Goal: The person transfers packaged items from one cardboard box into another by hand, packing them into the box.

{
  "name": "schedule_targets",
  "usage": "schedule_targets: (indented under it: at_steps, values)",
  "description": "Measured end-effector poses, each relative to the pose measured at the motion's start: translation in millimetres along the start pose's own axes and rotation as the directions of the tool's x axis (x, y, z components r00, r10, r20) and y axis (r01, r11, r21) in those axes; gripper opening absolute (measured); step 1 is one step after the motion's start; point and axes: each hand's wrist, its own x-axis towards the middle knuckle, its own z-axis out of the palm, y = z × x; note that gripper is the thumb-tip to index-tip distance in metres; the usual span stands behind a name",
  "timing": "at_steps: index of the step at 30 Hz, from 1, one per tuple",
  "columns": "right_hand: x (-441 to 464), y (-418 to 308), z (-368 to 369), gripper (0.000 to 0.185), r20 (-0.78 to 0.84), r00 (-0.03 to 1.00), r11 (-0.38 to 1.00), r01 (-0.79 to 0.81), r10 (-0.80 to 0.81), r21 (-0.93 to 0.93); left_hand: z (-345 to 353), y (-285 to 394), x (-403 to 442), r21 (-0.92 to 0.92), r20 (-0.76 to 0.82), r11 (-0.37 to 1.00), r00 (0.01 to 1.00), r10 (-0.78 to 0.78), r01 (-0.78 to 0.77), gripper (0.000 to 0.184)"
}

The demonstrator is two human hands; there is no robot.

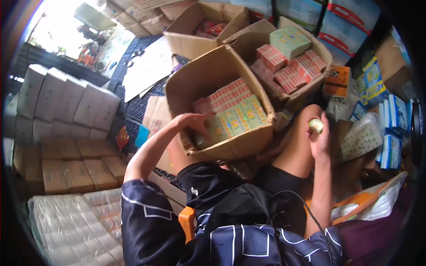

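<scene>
My left hand (198, 125) reaches over the left wall of an open cardboard box (239, 153) in front of my knees, its fingers apart by the green packs. Inside the box lie green printed packs (242, 117), with red-and-white packs (222, 95) behind them. On the right, above my knee, my right hand (319, 135) is closed around a small pale, yellowish roll (316, 126), perhaps tape. A second open box (326, 51) behind to the right holds red-and-white packs (306, 66) and green packs (289, 41).
Another open box (191, 44) stands at the back. White cartons (66, 95) and brown cartons (80, 168) are stacked at the left, above plastic-wrapped goods (71, 226). Blue-and-white packs (391, 133) and an orange chair arm (366, 201) are at the right. Flat sheets (148, 68) lie behind.
</scene>
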Motion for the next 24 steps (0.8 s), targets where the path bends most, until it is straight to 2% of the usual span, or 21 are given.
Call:
schedule_targets:
  at_steps: [1,2,4,5,7,9,11,13,16,17,18,20,21,24]
  values:
    - [-1,1,2,0.044,-0.065,0.998,1.0,-0.012,0.014,0.027,1,8,-5,-0.032,-0.006,0.999,0.999,0.035,-0.036,0.119]
    - [-2,0,1,0.044,-0.028,1.0,1.0,-0.009,0.01,0.005,3,9,-6,0.03,-0.039,0.999,0.999,0.03,-0.029,0.122]
    - [-1,-1,5,0.046,-0.117,0.993,1.0,0.011,-0.01,0.001,19,2,0,0.132,-0.171,0.991,0.985,0.007,0.016,0.127]
    - [-1,-3,0,0.048,-0.011,1.0,0.999,-0.019,0.019,-0.036,24,0,1,0.158,-0.224,0.987,0.974,0.039,-0.003,0.129]
    - [-3,-4,3,0.05,-0.011,1.0,0.999,-0.009,0.008,-0.036,39,-9,7,0.174,-0.332,0.985,0.941,0.07,-0.012,0.133]
    - [-2,-5,6,0.051,-0.016,1.0,0.998,0.012,-0.013,-0.062,48,-6,12,0.254,-0.408,0.966,0.911,0.057,0.054,0.135]
    - [-5,-5,6,0.051,-0.028,1.0,0.998,-0.006,0.004,-0.068,50,6,9,0.21,-0.401,0.974,0.916,0.006,0.086,0.133]
    - [-9,-3,6,0.051,-0.015,1.0,0.997,0.004,-0.005,-0.082,41,12,9,0.14,-0.309,0.975,0.943,-0.121,0.17,0.132]
    - [-3,-5,5,0.051,0.017,0.999,0.996,0.032,-0.031,-0.079,42,6,16,0.162,-0.327,0.978,0.942,-0.075,0.134,0.131]
    - [-5,-1,6,0.05,0.024,0.999,0.998,0.022,-0.021,-0.06,43,3,16,0.203,-0.373,0.978,0.927,0.04,0.039,0.136]
    - [-5,-2,8,0.05,-0.018,0.999,0.995,0.026,-0.028,-0.101,44,-1,17,0.19,-0.386,0.98,0.922,0.018,0.06,0.136]
    - [-4,-1,6,0.05,0.009,0.999,0.994,0.037,-0.036,-0.105,45,-7,23,0.24,-0.326,0.969,0.945,0.024,0.059,0.135]
    - [-2,1,4,0.049,0.023,0.999,0.997,0.027,-0.026,-0.074,47,-11,25,0.267,-0.372,0.964,0.924,0.085,0.019,0.129]
    - [-4,0,6,0.048,0.014,0.999,0.996,0.047,-0.046,-0.069,46,-9,11,0.218,-0.448,0.976,0.886,0.122,-0.024,0.119]
